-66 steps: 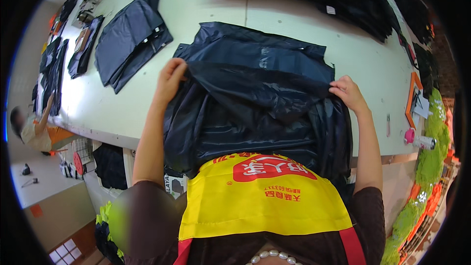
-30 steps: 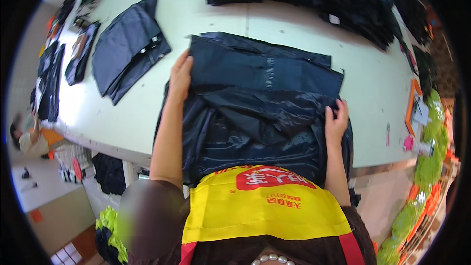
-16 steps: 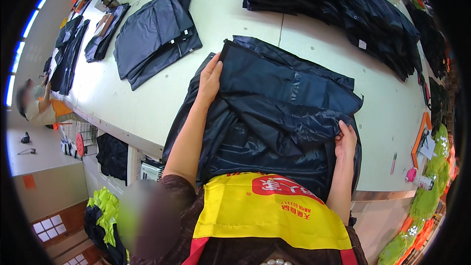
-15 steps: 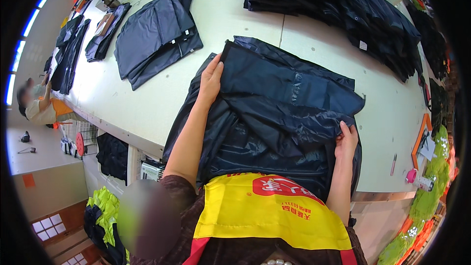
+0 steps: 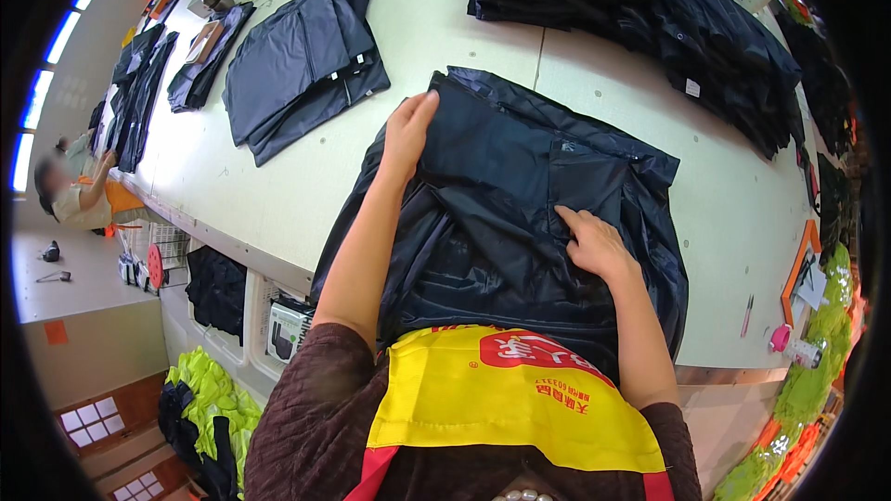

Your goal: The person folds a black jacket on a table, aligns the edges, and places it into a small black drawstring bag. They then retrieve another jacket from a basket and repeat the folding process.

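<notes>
Head view of garment handling at a broad pale table (image 5: 427,23). The dark navy garment (image 5: 487,153), glossy and creased, lies on the table directly before the wearer, its near part hidden behind a yellow apron (image 5: 520,408). The left hand (image 5: 406,139) is at the garment's far left corner, its grip pinching the edge between thumb and fingers. The right hand (image 5: 597,243) rests on the cloth right of centre, index finger extended against the lower left corner of a folded panel (image 5: 587,176) and the other fingers curled; whether its grip pinches the fabric cannot be told. A trace of pale print (image 5: 568,146) shows at the panel's upper edge, too little to read.

Markings: the apron bears a red rounded emblem (image 5: 529,351) with white characters, and smaller red characters below it, all inverted to the viewer. White labels (image 5: 360,59) project from the folded garments (image 5: 292,56) at far left; another white label (image 5: 692,87) hangs on the large dark pile (image 5: 631,28) at far right. A printed white box (image 5: 286,329) stands below the table's left edge. At the right margin lie an orange-edged frame (image 5: 791,283) and a pink-lidded bottle (image 5: 803,353). A co-worker (image 5: 79,195) stands at the table's left side.
</notes>
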Motion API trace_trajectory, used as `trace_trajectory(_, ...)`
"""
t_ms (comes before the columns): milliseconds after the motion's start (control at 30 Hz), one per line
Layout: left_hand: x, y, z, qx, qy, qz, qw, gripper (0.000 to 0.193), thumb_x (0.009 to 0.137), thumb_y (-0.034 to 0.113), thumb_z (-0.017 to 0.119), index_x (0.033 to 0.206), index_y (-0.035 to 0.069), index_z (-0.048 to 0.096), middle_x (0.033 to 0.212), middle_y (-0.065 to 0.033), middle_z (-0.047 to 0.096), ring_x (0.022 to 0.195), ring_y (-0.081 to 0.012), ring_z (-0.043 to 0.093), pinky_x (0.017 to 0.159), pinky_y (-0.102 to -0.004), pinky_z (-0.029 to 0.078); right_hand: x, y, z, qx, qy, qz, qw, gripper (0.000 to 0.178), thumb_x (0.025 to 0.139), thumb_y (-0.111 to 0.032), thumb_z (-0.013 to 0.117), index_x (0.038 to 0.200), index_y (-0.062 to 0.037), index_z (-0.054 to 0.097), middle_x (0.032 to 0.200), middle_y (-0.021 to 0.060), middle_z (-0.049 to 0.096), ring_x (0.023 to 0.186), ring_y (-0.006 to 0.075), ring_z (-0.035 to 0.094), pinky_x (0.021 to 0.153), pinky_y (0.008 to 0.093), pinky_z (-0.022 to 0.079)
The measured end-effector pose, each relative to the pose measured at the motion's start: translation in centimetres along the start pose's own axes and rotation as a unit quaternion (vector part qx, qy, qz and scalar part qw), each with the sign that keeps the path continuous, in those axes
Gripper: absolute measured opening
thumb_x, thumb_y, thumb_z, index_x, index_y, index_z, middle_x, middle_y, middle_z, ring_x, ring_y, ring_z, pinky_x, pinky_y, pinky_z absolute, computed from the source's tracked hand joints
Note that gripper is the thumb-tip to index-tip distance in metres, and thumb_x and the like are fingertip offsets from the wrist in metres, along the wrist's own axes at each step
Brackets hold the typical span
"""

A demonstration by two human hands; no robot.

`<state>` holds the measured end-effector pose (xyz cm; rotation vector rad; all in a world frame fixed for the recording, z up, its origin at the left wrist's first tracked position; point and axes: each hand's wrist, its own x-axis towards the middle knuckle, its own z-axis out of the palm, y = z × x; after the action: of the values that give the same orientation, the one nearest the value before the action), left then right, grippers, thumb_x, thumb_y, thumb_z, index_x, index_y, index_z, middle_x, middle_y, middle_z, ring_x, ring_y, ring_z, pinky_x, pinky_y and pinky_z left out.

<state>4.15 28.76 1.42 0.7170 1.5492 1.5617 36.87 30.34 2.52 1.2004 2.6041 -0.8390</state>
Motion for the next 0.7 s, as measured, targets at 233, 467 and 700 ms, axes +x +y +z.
trace_trajectory(233, 5.3, 0.0, 0.6, 0.161, 0.113, 0.086, 0.977, 0.027, 0.085, 0.021, 0.065, 0.093, -0.004, 0.066, 0.079, -0.0047, 0.064, 0.070, -0.0104, 0.055, 0.064, -0.0235, 0.044, -1.7, 0.5, -0.3, 0.013, 0.036, -0.034, 0.999, 0.050, 0.078, -0.007, 0.057, 0.126, -0.0071, 0.049, 0.106, 0.0185, 0.058, 0.094, 0.0318, 0.059, 0.083, 0.0381, 0.048)
trace_trajectory(467, 4.7, -0.3, 0.1, 0.018, 0.089, 0.078, 0.993, 0.020, 0.091, 0.020, 0.056, 0.091, 0.001, 0.060, 0.079, -0.0016, 0.059, 0.072, -0.0082, 0.052, 0.064, -0.0216, 0.042, -10.8, 14.4, -3.6, 0.186, 0.419, 0.169, 0.873, 0.037, 0.087, -0.010, 0.058, 0.123, -0.0024, 0.052, 0.118, 0.0121, 0.058, 0.102, 0.0205, 0.058, 0.082, 0.0302, 0.048)
trace_trajectory(700, 2.9, 1.5, 0.6, 0.111, 0.074, 0.076, 0.988, 0.023, 0.090, 0.020, 0.057, 0.092, -0.002, 0.061, 0.081, -0.0037, 0.061, 0.077, -0.0114, 0.054, 0.070, -0.0246, 0.042, -30.5, 41.8, 3.2, -0.181, 0.330, 0.575, 0.727, 0.059, 0.087, -0.033, 0.054, 0.133, 0.0009, 0.039, 0.135, 0.0237, 0.039, 0.125, 0.0373, 0.039, 0.105, 0.0436, 0.030)
